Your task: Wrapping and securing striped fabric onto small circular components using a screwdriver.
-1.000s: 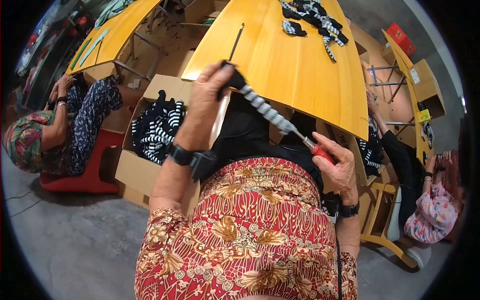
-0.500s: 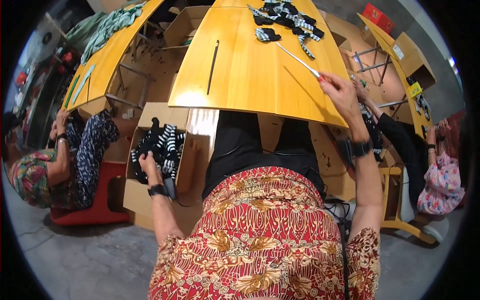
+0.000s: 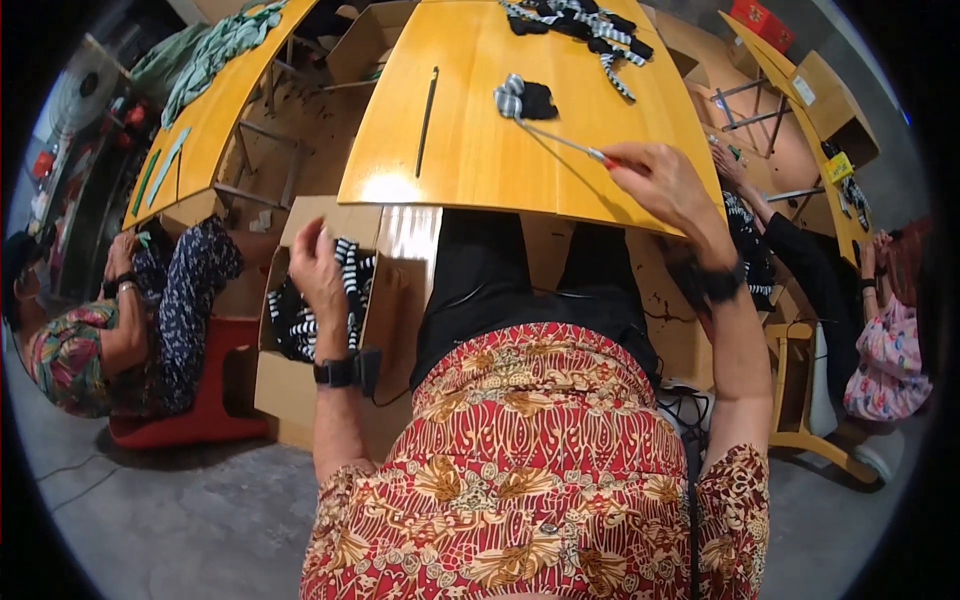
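Observation:
My right hand (image 3: 655, 180) is closed round the red handle of a long thin metal rod (image 3: 555, 136) over the near right of the table. The rod's far end reaches a small black bundle with a grey-and-white striped part (image 3: 523, 99), which looks like a rolled sock. My left hand (image 3: 316, 270) is raised over the open cardboard box (image 3: 290, 375), fingers upward and apart, with no object visible in it. Black-and-white striped socks (image 3: 290, 325) fill that box, partly hidden by my hand and wrist.
On the yellow table (image 3: 480, 170) lie a dark thin stick (image 3: 427, 122) and a far pile of striped socks (image 3: 590, 30). One person (image 3: 90, 340) sits at the left table; others (image 3: 800, 250) sit at the right. A yellow chair (image 3: 790, 390) stands beside my right arm.
My left hand has risen out of the socks in the box. The rod has swung leftward with my right hand, and the small sock bundle lies nearer, away from the pile.

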A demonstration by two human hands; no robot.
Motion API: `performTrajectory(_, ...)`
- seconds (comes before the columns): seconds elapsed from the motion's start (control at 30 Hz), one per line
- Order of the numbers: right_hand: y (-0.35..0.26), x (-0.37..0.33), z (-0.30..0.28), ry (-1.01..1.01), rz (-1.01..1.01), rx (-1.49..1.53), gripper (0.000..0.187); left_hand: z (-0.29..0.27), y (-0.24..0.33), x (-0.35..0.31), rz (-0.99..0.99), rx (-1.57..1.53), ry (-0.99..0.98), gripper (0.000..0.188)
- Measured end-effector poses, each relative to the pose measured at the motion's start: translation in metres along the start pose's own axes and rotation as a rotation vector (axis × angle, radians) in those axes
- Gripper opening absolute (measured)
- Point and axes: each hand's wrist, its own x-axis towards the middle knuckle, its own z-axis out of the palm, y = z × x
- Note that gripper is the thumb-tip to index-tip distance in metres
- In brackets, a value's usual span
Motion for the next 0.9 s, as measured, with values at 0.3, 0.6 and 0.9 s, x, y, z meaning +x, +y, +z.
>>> performTrajectory(0.3,-0.023,-0.037,-0.006,0.075,0.104,0.27,0.028,0.142,0.079,0.009,0.491,0.074,-0.413,0.03)
performTrajectory(0.6,0.004,-0.039,0.024,0.23,0.108,0.101,0.029,0.212,0.063,0.035,0.72,0.436,-0.553,0.032)
performTrajectory(0.9,0.026,-0.048,0.035,0.275,0.186,0.029,0.026,0.169,0.05,0.051,-0.06,-0.45,-0.493,0.013)
